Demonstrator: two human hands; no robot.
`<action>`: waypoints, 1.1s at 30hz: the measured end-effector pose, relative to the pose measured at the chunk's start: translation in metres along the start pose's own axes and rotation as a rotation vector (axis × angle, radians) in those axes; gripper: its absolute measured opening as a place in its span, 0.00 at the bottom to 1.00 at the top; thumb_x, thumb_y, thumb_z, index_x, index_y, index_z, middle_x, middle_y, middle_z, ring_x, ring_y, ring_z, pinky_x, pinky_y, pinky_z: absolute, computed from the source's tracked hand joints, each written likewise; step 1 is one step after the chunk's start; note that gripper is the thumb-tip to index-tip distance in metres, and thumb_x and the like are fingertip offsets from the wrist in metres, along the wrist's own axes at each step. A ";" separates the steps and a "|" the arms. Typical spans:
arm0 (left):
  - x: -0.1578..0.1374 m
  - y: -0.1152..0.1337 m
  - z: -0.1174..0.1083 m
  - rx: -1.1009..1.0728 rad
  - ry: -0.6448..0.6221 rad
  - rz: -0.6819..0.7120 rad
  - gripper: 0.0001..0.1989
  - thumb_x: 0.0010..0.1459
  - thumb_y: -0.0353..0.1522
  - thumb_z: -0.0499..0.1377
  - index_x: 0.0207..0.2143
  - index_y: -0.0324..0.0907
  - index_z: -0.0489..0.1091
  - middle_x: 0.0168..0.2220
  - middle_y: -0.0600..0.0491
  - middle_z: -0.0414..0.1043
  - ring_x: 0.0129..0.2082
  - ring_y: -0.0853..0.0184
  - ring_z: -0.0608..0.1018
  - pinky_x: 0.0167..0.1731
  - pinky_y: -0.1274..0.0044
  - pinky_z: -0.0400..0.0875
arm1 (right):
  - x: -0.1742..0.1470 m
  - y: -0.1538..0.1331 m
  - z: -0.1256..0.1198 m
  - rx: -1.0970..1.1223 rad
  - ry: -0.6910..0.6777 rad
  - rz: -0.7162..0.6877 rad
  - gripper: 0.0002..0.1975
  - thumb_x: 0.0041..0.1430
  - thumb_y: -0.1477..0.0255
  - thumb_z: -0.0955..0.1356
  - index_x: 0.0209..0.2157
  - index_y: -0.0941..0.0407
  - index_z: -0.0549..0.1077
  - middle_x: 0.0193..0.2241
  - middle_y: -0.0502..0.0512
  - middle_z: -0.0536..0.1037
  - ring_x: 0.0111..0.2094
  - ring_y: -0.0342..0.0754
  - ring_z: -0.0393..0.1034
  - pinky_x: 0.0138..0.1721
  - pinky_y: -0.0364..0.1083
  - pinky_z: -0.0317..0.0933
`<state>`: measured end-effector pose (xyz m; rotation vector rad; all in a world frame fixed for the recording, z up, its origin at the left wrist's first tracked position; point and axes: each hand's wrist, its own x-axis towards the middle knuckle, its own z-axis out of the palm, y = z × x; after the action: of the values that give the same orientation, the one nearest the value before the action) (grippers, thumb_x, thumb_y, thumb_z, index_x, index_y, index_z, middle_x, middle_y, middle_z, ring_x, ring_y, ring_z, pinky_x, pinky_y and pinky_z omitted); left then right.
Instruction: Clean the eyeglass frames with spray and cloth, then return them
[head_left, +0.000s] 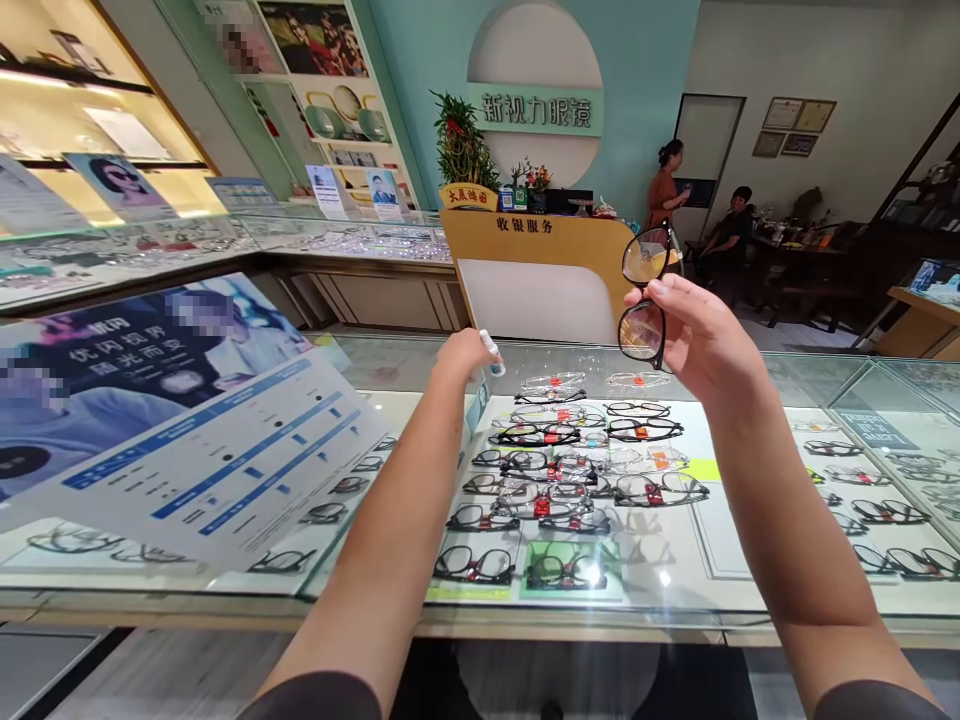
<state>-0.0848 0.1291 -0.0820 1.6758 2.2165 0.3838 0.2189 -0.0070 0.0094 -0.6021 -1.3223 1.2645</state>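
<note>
Head view shows one pair of glasses point(642, 330) right of centre in the frame, held on end: its long axis is nearly vertical, one lens above the other. The right hand point(697, 335) pinches it near the bridge. At mid-frame, the left hand point(459, 352) grips one small white bottle point(492, 355), its axis slanting steeply from upper left to lower right. Below, the display glasses point(541, 505) overlap too much to count. Upper right: one standing person point(664, 185), one seated person point(731, 238), four wall frames point(780, 113).
</note>
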 end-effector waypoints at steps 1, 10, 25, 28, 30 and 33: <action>0.000 0.000 0.001 0.012 -0.016 -0.014 0.17 0.55 0.35 0.73 0.45 0.37 0.79 0.47 0.42 0.85 0.26 0.57 0.85 0.33 0.70 0.77 | 0.000 0.000 0.000 -0.003 0.000 -0.001 0.20 0.48 0.61 0.84 0.28 0.52 0.73 0.35 0.50 0.83 0.33 0.42 0.71 0.35 0.43 0.69; 0.004 0.000 0.006 0.077 -0.072 -0.045 0.23 0.49 0.39 0.77 0.46 0.41 0.80 0.48 0.42 0.86 0.28 0.56 0.87 0.38 0.69 0.80 | 0.000 0.001 -0.001 -0.016 0.013 -0.001 0.19 0.49 0.61 0.83 0.29 0.52 0.73 0.35 0.49 0.82 0.33 0.42 0.73 0.36 0.43 0.69; -0.045 0.006 -0.062 -0.118 0.203 0.003 0.29 0.59 0.46 0.69 0.54 0.35 0.74 0.54 0.33 0.81 0.53 0.40 0.85 0.56 0.56 0.76 | -0.002 -0.005 -0.002 -0.035 0.036 -0.029 0.20 0.50 0.60 0.83 0.29 0.52 0.72 0.37 0.51 0.83 0.35 0.43 0.73 0.36 0.44 0.70; -0.077 0.027 -0.076 -0.430 0.413 0.242 0.27 0.66 0.34 0.59 0.67 0.44 0.65 0.66 0.42 0.74 0.62 0.51 0.80 0.61 0.62 0.75 | -0.004 -0.007 -0.003 -0.027 0.041 -0.039 0.21 0.50 0.60 0.83 0.28 0.52 0.70 0.37 0.51 0.83 0.35 0.44 0.73 0.37 0.44 0.70; -0.100 0.046 -0.075 -0.866 0.301 0.419 0.25 0.68 0.30 0.53 0.66 0.44 0.66 0.62 0.42 0.77 0.58 0.53 0.83 0.57 0.60 0.80 | -0.004 -0.007 -0.002 -0.010 0.038 -0.045 0.22 0.49 0.60 0.83 0.27 0.52 0.70 0.36 0.50 0.83 0.35 0.43 0.73 0.37 0.44 0.69; -0.130 0.071 -0.065 -1.206 -0.053 0.547 0.23 0.68 0.28 0.53 0.64 0.38 0.69 0.60 0.39 0.80 0.58 0.54 0.84 0.56 0.61 0.82 | -0.004 -0.006 0.001 0.032 0.032 -0.059 0.23 0.46 0.60 0.84 0.27 0.52 0.70 0.35 0.49 0.84 0.36 0.43 0.73 0.39 0.44 0.69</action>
<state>-0.0179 0.0224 0.0187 1.4156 0.9534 1.4122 0.2209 -0.0131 0.0135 -0.5552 -1.2824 1.2206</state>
